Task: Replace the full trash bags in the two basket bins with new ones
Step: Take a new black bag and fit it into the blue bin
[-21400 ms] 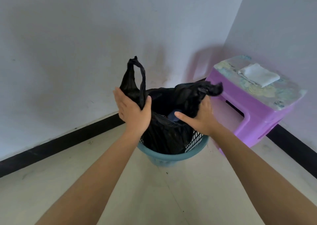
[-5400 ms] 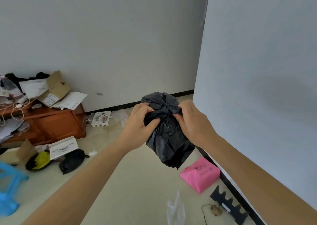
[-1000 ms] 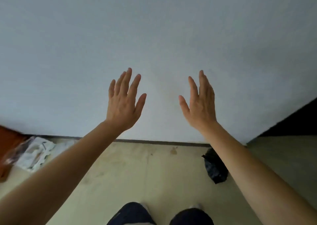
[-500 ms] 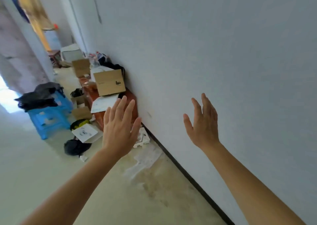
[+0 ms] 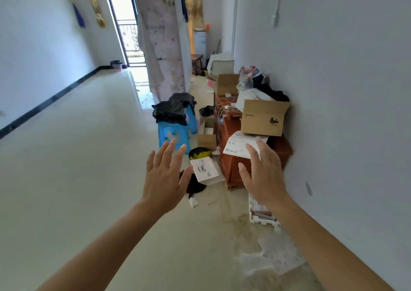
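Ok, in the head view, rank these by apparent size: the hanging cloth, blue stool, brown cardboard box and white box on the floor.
1. hanging cloth, largest though farthest
2. brown cardboard box and blue stool: about alike, not ranked
3. white box on the floor, smallest
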### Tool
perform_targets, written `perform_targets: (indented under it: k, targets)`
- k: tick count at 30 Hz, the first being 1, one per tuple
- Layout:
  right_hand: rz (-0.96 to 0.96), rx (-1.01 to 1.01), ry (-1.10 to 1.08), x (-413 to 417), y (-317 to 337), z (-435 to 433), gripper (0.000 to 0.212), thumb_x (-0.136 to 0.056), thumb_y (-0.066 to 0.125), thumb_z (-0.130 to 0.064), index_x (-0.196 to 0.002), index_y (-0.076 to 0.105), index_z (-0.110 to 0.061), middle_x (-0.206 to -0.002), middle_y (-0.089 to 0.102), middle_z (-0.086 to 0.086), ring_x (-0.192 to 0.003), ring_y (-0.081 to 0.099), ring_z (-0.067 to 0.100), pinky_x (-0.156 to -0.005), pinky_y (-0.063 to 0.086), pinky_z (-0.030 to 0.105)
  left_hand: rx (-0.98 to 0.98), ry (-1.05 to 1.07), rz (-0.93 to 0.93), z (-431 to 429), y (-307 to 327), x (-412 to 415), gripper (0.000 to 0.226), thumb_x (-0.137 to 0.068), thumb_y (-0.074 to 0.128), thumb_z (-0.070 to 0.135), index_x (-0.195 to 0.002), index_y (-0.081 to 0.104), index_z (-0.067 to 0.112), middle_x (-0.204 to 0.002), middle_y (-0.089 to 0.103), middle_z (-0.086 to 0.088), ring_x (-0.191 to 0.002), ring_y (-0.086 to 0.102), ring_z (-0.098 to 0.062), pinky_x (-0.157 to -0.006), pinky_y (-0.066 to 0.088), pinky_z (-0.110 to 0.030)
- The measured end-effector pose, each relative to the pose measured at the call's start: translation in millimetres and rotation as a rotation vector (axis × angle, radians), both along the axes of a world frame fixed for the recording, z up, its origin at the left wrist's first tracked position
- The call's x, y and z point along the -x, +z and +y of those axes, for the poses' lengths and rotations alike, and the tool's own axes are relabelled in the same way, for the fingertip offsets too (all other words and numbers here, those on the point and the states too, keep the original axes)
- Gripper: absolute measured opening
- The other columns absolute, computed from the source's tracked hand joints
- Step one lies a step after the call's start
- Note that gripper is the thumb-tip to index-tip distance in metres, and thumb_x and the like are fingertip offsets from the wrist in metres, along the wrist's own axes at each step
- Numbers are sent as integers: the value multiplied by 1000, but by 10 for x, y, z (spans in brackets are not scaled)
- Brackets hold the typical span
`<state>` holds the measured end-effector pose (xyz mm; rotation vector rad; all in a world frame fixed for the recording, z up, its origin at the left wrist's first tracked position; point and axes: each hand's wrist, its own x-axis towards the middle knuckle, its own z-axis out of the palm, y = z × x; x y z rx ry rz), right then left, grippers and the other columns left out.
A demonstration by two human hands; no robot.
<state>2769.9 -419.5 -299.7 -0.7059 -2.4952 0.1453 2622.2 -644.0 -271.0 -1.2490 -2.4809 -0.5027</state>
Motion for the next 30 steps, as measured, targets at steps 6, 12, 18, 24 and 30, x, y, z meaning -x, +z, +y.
perform_targets:
  k: [6, 12, 18, 24, 30]
  targets:
    - [-46, 28, 173, 1937, 84, 465, 56, -98, 47, -41, -147, 38, -16, -159, 24, 13, -147, 24, 29, -120, 25, 47, 11, 157, 9, 272, 178, 1610, 57, -98, 29, 49, -144, 43, 18, -155, 35, -10, -142, 34, -31, -114, 29, -53]
    - [-106, -14, 345, 3881, 83, 459, 56, -97, 50, -39, -146, 38, -15, -157, 29, 15, -145, 28, 32, -118, 27, 50, -69, 313, -3, 154, 94, 3096, 55, -98, 34, 46, -142, 45, 15, -152, 39, -12, -137, 39, -33, -111, 32, -53]
    - [-162, -4, 368, 5731, -130, 567, 56, -98, 49, -41, -146, 37, -16, -158, 27, 13, -146, 27, 30, -119, 23, 46, -72, 342, -39, 141, -124, 4920, 54, -98, 36, 45, -141, 46, 14, -151, 41, -13, -135, 42, -34, -109, 34, -54]
    - [-183, 67, 234, 7094, -237, 1030, 58, -97, 50, -43, -147, 37, -18, -158, 28, 12, -145, 29, 29, -117, 25, 44, -15, 230, -60, 601, -78, 6629, 54, -98, 35, 45, -140, 46, 13, -149, 43, -13, -135, 43, -33, -108, 35, -52]
    - [-229, 125, 140, 8016, -543, 1678, 58, -96, 51, -41, -147, 38, -18, -158, 28, 13, -145, 29, 28, -117, 27, 44, 60, 114, -145, 1488, -354, 7947, 55, -98, 33, 47, -141, 45, 16, -149, 44, -11, -133, 45, -31, -107, 38, -50]
